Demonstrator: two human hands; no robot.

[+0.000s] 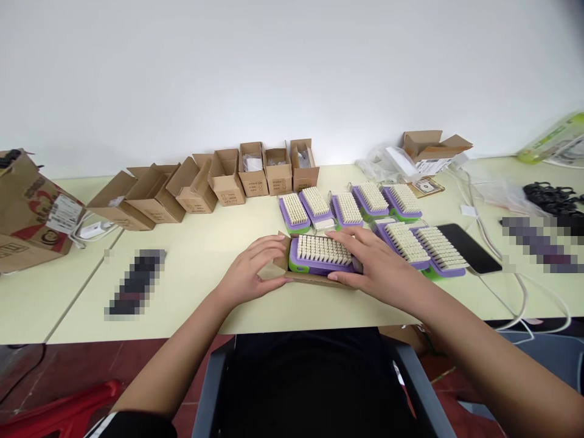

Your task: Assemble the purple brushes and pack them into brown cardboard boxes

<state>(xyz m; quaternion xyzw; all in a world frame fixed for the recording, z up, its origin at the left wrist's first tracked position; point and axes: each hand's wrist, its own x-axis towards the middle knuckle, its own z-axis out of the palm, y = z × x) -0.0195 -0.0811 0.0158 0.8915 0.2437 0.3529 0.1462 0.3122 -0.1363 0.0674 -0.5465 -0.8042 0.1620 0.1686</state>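
Note:
A purple and green brush with cream bristles (pixel 325 249) lies bristles up in a small open cardboard box (pixel 314 280) near the table's front edge. My right hand (pixel 378 261) is closed over the brush's right end, thumb in front and fingers behind. Around the box's left end curls my left hand (pixel 250 271), its thumb at the front wall and its fingertips by the raised flap. The box's right end is hidden by my right hand. Just behind stand several similar brushes (pixel 347 210), bristles up.
Several open cardboard boxes (pixel 228 176) line the back by the wall. To the right are a black phone (pixel 469 248), white cables (pixel 520 292), plastic wrap (pixel 376 164) and another open box (pixel 433 149). A large printed carton (pixel 31 213) stands at far left.

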